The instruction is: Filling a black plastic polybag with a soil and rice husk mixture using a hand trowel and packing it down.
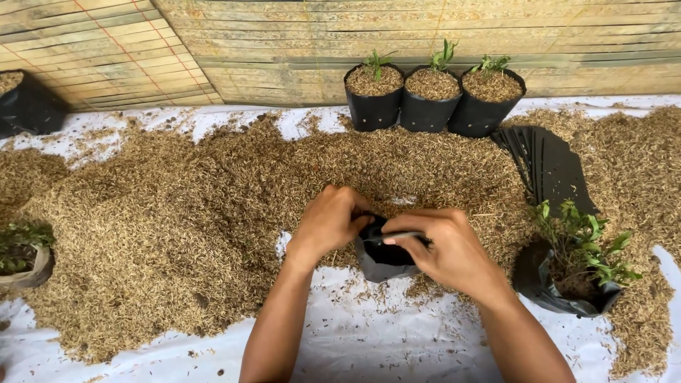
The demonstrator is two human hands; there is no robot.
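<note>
Hands meet over a small black bag (383,259) standing on the white sheet (369,340), at the near edge of the husk pile (177,213). The left hand (328,223) has its fingers curled shut over the bag's far rim, and the right hand (443,248) pinches the near rim closed between thumb and fingers, pulling the mouth open; whether anything is inside yet I cannot tell. The film looks thin and limp, so a hard tug could tear the rim or fold the mouth shut, and the bag would likely slump over if either grip slackened. Just right of the right wrist, a seedling (578,248) leans in its own bag and an elbow swing might tip it. Flat spare bags (546,167) lie beyond it, and three filled pots (433,99) stand at the sheet's far edge, well apart from the hands.
</note>
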